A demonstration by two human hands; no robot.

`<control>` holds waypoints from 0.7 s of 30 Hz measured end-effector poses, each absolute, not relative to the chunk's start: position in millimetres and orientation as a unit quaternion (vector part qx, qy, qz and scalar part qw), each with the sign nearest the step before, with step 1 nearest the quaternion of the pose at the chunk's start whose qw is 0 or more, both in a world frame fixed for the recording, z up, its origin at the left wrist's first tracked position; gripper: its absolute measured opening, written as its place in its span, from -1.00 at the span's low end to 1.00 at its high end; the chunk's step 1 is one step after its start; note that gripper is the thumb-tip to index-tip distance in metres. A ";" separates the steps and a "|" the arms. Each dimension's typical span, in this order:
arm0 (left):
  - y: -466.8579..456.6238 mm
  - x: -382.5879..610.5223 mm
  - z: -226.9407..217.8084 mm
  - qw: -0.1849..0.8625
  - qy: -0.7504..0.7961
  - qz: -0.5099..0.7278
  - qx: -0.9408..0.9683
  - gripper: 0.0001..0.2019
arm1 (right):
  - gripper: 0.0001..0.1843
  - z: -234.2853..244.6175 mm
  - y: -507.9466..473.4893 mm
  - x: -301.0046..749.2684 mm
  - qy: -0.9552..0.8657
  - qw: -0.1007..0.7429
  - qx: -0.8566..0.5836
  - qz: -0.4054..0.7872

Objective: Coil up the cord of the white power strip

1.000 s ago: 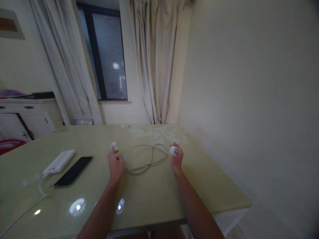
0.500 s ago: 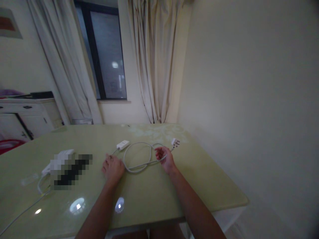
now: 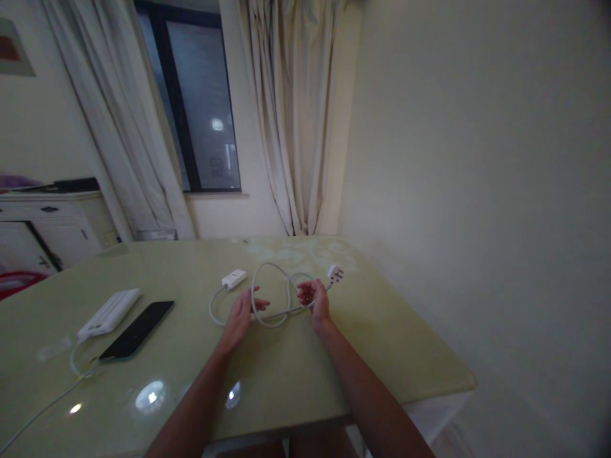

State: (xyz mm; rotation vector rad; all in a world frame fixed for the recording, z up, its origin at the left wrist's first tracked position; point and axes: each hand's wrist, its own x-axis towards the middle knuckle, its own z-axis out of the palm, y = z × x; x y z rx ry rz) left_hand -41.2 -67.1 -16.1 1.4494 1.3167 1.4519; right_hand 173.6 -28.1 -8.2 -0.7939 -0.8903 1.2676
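Note:
A pale extension cord point(image 3: 270, 326) lies in loose loops in the middle of the table, between my hands. Its small white socket block point(image 3: 233, 278) rests on the table, beyond my left hand. The white three-pin plug point(image 3: 336, 273) is just past my right hand. My left hand point(image 3: 244, 315) is at the left side of the loop, with fingers stretched to the right and the cord crossing in front of them. My right hand point(image 3: 315, 302) has curled fingers around the cord near the plug end.
To the left, a white power strip point(image 3: 109, 313) and a black-screened phone point(image 3: 138, 332) lie on the glossy green table point(image 3: 286, 388). Another cord point(image 3: 45, 407) runs from the strip to the lower left. A wall point(image 3: 477, 191) borders the table's right side.
My left hand has moved right, from the cord near the socket block to the loop's left side. The loop has narrowed and its top has risen. My right hand has barely moved.

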 end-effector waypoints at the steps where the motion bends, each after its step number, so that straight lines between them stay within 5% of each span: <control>1: -68.6 -36.8 -15.5 0.365 0.502 0.546 0.562 -0.21 | -0.33 -8.7 -27.1 174.0 -0.387 0.646 -0.352 0.557; 10: -91.0 -20.1 -8.8 0.328 0.505 0.321 0.731 -0.38 | -0.27 -11.0 -22.4 173.4 -0.363 0.671 -0.387 0.518; 21: -88.7 -2.6 -22.2 0.140 0.517 0.255 0.805 -0.57 | -0.22 -14.7 -20.8 172.3 -0.377 0.674 -0.387 0.503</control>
